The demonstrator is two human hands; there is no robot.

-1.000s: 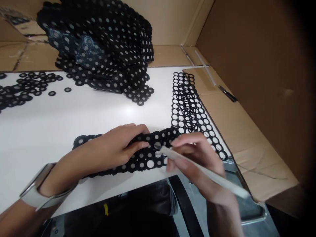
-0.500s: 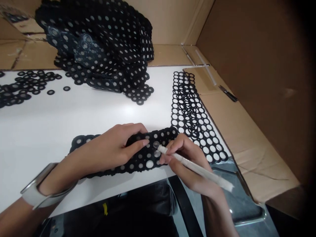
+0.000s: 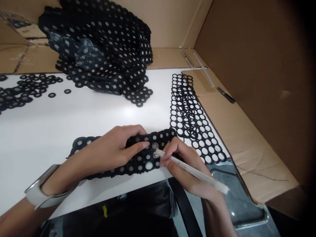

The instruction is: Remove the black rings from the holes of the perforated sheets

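Note:
A black rubber-like sheet with rows of round discs (image 3: 138, 168) lies at the table's front edge. My left hand (image 3: 120, 144) is closed on it, the thumb pressing its top and the other fingers curled at the far edge, partly hidden. In my right hand (image 3: 182, 158) is a thin whitish pen-like stick (image 3: 197, 172), pinched between thumb and fingers. The stick's tip touches the sheet just right of my left thumb. Near the front edge of the sheet, one hole (image 3: 148, 165) shows bright white.
A big heap of folded black dotted sheets (image 3: 106, 49) stands at the back. Loose black rings (image 3: 32, 86) lie at the left. Black lattice strips (image 3: 182, 105) lie on the right. A small knife (image 3: 225, 94) rests on cardboard (image 3: 247, 141) beyond them. Cardboard walls enclose the back and right.
The stick's tip has shifted slightly left and down on the sheet, with my right hand moving along. My left hand stays on the sheet. The view has shifted a little.

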